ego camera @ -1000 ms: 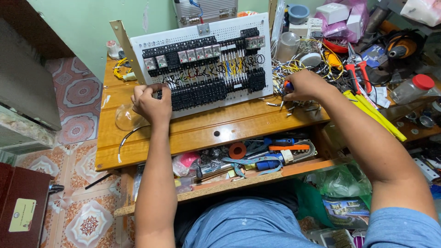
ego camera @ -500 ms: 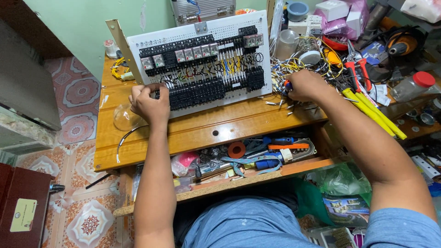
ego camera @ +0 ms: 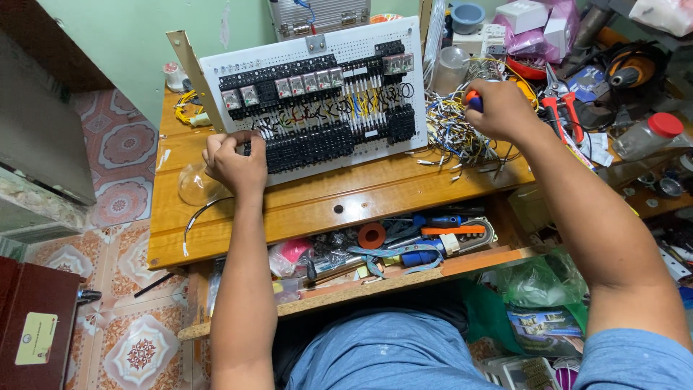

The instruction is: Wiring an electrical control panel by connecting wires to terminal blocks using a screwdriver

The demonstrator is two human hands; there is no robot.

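A white perforated panel [ego camera: 317,54] leans upright on a wooden desk [ego camera: 303,206], carrying rows of black relay bases, clear relays and coloured wires. My left hand [ego camera: 232,160] is closed on the left end of the lower black terminal row [ego camera: 317,143]. My right hand [ego camera: 498,108] is shut around a tool with a red and blue handle [ego camera: 472,97], held over a tangle of loose wires [ego camera: 455,133] just right of the panel.
An open drawer [ego camera: 404,242] under the desktop holds tape rolls, screwdrivers and clutter. Red-handled cutters [ego camera: 559,101], a red-capped jar [ego camera: 646,137], boxes and a grey bowl crowd the right side. A clear plastic dome [ego camera: 193,186] sits on the desk's left. Patterned floor tiles lie left.
My right hand has lifted from the desk edge up over the wire tangle, showing the tool handle. My left hand stays on the terminal row.
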